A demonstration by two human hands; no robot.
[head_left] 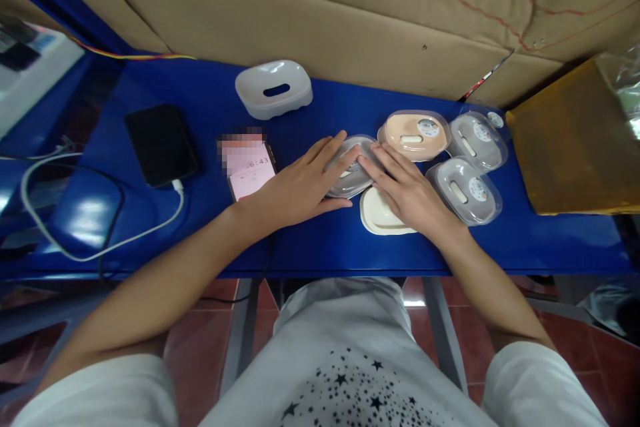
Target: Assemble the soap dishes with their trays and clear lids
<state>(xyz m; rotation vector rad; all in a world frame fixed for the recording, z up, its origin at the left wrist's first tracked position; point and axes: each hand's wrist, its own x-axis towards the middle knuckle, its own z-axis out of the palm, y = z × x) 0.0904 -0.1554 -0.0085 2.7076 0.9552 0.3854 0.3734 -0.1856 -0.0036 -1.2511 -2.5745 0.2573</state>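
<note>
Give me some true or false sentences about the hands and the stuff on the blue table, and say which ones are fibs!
1. The left hand and the right hand are both at one grey container. True.
2. The peach container is to the left of the left hand. False: the peach container is to its right.
3. A white cable goes into the black device. True.
4. The brown box is at the picture's left side. False: the brown box is at the right side.
5. The right hand hides part of the cream piece. True.
6. The white dish has no hole. False: the white dish has an oval slot.
</note>
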